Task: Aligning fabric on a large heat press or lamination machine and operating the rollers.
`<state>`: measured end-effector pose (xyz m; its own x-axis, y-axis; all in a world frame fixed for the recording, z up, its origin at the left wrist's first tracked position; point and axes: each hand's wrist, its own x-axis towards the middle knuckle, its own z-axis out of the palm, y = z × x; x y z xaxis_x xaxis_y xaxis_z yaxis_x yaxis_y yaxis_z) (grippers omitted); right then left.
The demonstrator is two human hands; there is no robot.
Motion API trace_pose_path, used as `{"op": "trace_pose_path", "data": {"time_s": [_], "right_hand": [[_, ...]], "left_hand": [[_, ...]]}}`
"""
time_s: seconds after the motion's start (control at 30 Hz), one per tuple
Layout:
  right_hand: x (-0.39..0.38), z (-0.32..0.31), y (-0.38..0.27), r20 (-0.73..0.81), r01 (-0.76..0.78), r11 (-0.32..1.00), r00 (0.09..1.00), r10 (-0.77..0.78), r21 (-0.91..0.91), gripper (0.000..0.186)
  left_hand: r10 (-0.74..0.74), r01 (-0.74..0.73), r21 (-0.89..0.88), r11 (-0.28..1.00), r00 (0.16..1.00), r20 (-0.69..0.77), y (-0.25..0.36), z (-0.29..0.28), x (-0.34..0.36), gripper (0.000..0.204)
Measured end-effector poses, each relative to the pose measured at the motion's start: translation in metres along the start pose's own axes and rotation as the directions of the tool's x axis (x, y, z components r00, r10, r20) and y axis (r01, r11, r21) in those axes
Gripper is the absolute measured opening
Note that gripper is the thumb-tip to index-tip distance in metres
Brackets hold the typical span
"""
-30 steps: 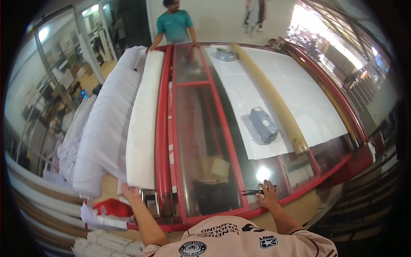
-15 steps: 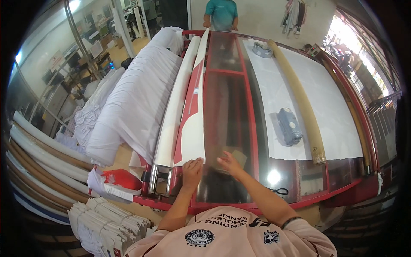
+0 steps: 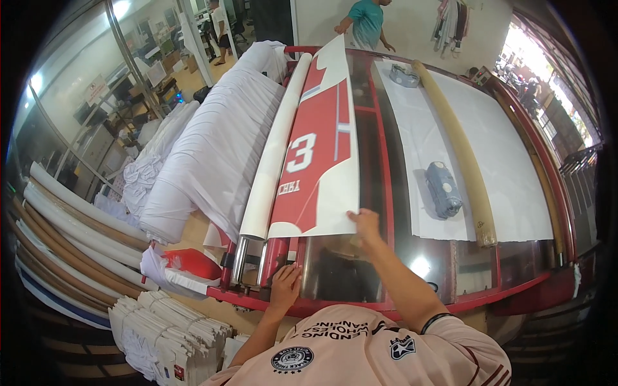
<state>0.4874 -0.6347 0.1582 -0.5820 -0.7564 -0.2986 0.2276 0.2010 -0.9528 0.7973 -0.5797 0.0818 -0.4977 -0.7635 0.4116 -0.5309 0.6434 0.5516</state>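
Observation:
A sheet of red and white printed paper stretches off a long white roll across the dark glass-topped table. My right hand pinches the sheet's near right corner. On the table's near edge, below the roll's end, my left hand rests with its fingers laid down and holds nothing. At the far end a co-worker in a teal shirt has one hand by the sheet's far corner.
White paper on the right carries a brown tube and two grey-blue wrapped bundles. A big white fabric roll lies left, with several long rolls beyond. Bundled white stacks stand near left.
The printed sheet has been drawn rightward, showing more red. My right hand has taken its corner; my left hand has come off it to the table edge. The co-worker has shifted right.

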Motion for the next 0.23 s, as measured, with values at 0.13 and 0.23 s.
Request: {"op": "trace_pose_path", "data": {"time_s": [0.13, 0.23], "right_hand": [[-0.020, -0.076, -0.067, 0.014, 0.088, 0.990, 0.996, -0.090, 0.113, 0.014], [-0.030, -0.143, -0.115, 0.241, 0.002, 0.959, 0.968, -0.074, 0.284, 0.034]], "left_hand": [[-0.151, 0.148, -0.131, 0.980, 0.988, -0.010, 0.007, -0.003, -0.001, 0.034], [-0.271, 0.269, -0.213, 0.939, 0.962, 0.021, 0.019, 0.001, 0.005, 0.037]]}}
